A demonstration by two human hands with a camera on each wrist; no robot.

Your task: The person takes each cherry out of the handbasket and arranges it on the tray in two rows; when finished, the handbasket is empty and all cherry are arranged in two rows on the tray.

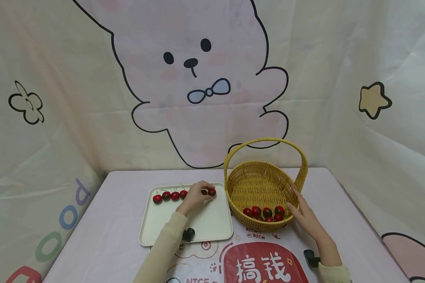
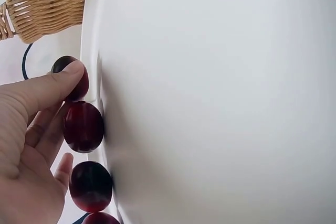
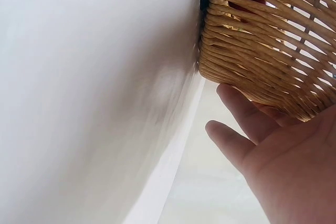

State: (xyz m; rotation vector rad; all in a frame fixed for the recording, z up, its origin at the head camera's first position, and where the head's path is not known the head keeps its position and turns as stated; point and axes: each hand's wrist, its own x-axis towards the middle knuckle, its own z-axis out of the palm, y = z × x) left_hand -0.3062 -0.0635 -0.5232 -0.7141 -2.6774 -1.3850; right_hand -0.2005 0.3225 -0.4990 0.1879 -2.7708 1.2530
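My left hand (image 1: pixel 195 196) pinches a dark red cherry (image 1: pixel 211 192) between thumb and fingers, over the far right part of a white tray (image 1: pixel 212 232). In the left wrist view that cherry (image 2: pixel 80 90) is at the end of a row, close beside another cherry (image 2: pixel 84 127). Several more cherries (image 1: pixel 175 196), some with stems showing, line the tray's far edge. My right hand (image 1: pixel 306 218) holds the right side of a yellow wicker basket (image 1: pixel 258 184), thumb over the rim and fingers outside. Several cherries (image 1: pixel 267 212) lie at the basket's near side.
The basket's tall arched handle (image 1: pixel 269 140) rises above it, and the basket stands close to the tray's right edge. A printed cloth (image 1: pixel 265 263) covers the table. Patterned fabric walls (image 1: pixel 212 129) enclose the back and sides. A dark strap piece (image 1: pixel 189 234) sits at the left wrist.
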